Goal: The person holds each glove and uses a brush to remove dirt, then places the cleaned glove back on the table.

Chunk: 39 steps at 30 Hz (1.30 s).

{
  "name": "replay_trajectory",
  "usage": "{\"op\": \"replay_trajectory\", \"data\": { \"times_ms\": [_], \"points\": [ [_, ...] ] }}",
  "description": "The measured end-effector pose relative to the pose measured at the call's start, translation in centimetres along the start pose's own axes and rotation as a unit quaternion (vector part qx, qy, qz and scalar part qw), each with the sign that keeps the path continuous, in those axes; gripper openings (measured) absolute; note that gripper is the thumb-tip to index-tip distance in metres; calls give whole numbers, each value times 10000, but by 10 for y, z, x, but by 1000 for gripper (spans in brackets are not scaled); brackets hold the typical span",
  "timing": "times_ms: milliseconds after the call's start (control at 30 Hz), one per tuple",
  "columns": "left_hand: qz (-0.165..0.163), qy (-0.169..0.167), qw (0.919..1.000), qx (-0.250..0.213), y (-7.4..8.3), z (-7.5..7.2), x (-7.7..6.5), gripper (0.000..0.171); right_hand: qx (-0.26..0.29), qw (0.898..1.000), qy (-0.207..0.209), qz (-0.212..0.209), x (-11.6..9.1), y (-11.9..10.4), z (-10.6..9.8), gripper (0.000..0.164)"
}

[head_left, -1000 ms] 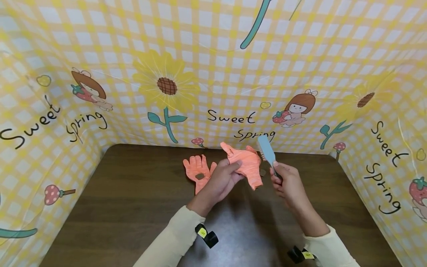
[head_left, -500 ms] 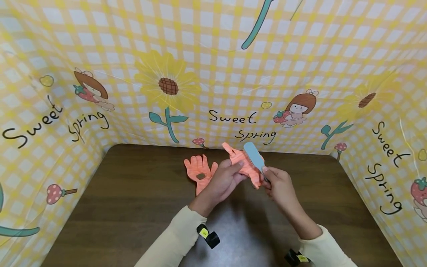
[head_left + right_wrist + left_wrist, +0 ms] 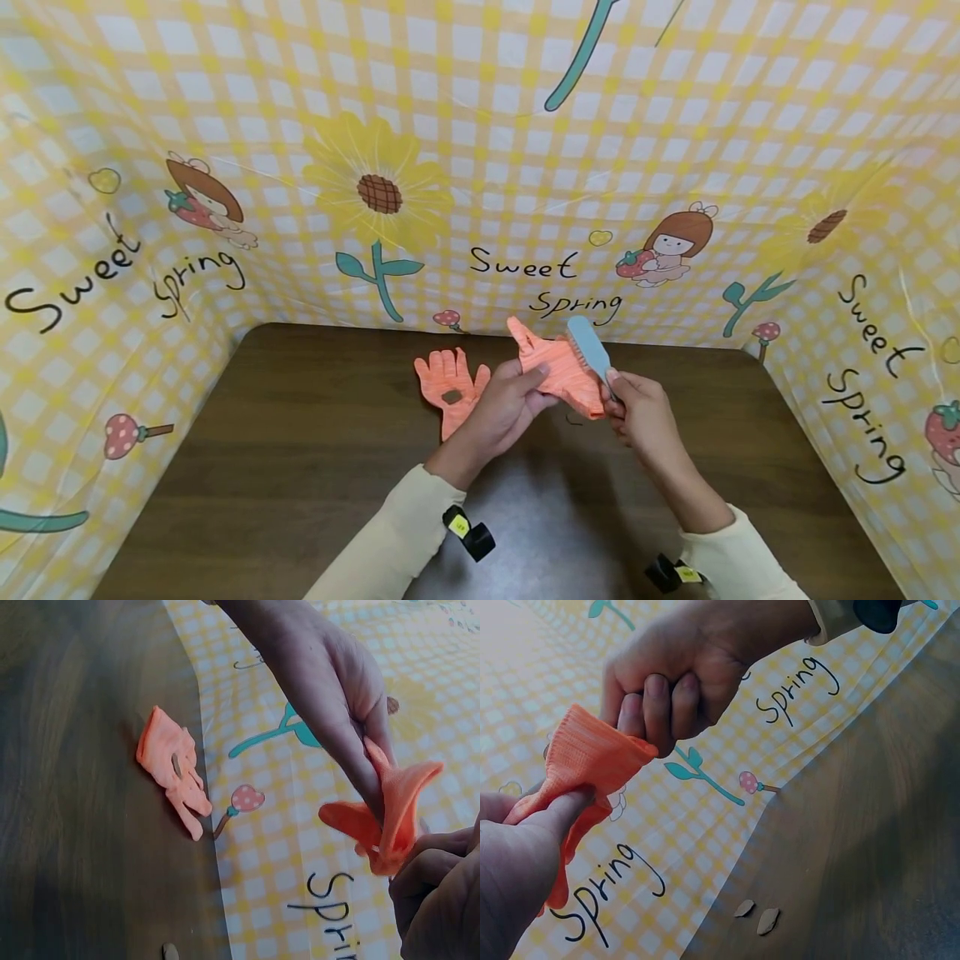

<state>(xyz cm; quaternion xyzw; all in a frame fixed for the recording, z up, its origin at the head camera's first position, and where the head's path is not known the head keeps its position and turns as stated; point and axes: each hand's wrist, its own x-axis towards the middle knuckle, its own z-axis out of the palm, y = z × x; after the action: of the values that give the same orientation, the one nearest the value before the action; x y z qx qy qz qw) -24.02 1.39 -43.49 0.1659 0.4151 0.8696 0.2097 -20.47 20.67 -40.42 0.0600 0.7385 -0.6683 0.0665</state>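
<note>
My left hand (image 3: pixel 510 400) grips an orange knitted glove (image 3: pixel 558 367) above the table, thumb on top of the fabric. In my right hand (image 3: pixel 643 410) is the handle of a light blue brush (image 3: pixel 588 342), its bristles turned toward the glove and seemingly touching it. The left wrist view shows the glove's cuff (image 3: pixel 592 746) beside my right hand's curled fingers (image 3: pixel 657 709); the brush is mostly hidden there. A second orange glove (image 3: pixel 442 379) lies flat on the table to the left, a brown leaf-like piece (image 3: pixel 452 397) on its palm.
Two small pale leaf-like pieces (image 3: pixel 768 921) lie on the brown table (image 3: pixel 300 467) near its back edge. A yellow checked cloth (image 3: pixel 495 183) rises as a wall behind and at both sides. Black wrist devices (image 3: pixel 470 533) sit by the sleeves.
The brush has come left from beside the held glove onto it, then shifted slightly back right. The held glove's cuff has swung rightward. The glove on the table stays put.
</note>
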Motion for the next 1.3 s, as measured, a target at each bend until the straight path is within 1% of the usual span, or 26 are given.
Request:
{"op": "replay_trajectory", "data": {
  "times_ms": [200, 367, 400, 467, 567, 600, 633, 700, 767, 833, 900, 967, 1133, 1300],
  "points": [
    [13, 9, 10000, 44, -1, -2, 0, 50, 52, 9999, 117, 100, 2, -3, -7, 38],
    [90, 92, 9999, 29, 0, -5, 0, 47, 200, 9995, 215, -144, 0, -10, -10, 39],
    [85, 125, 9999, 35, 1, -6, 0, 47, 236, 9993, 176, -216, -1, -11, -10, 38],
    [125, 83, 9999, 55, 2, -7, 0, 47, 287, 9990, -74, -322, -3, -11, -6, 38],
    [218, -207, 9995, 130, 3, -7, 0, 47, 122, 9974, -632, -326, -6, -10, 3, 39],
    [249, -301, 9991, 151, 3, -7, 0, 48, 64, 9966, -753, -317, -6, -9, 7, 39],
    [282, -381, 9987, 173, 3, -6, 1, 48, -5, 9965, -786, -287, -6, -7, 9, 40],
    [261, -410, 9986, 190, 2, -6, 0, 48, -121, 9974, -665, -244, -6, -6, 13, 41],
    [169, -294, 9993, 166, 2, -5, 0, 48, -123, 9988, -413, -233, -6, -5, 15, 41],
    [76, -171, 9997, 138, 1, -5, -1, 48, -131, 9993, -246, -232, -6, -4, 15, 41],
    [16, -95, 9999, 98, 1, -5, -2, 49, -126, 9995, -215, -210, -6, -4, 14, 40],
    [25, -76, 9999, 70, 1, -4, -2, 49, -102, 9996, -200, -160, -6, -4, 13, 40],
    [43, -52, 10000, 41, 1, -3, -2, 50, -111, 9999, -92, -61, -5, -6, 9, 38],
    [23, -83, 9999, 71, 0, -3, -3, 50, -91, 9999, -108, -5, -3, -4, 3, 39]
  ]
}}
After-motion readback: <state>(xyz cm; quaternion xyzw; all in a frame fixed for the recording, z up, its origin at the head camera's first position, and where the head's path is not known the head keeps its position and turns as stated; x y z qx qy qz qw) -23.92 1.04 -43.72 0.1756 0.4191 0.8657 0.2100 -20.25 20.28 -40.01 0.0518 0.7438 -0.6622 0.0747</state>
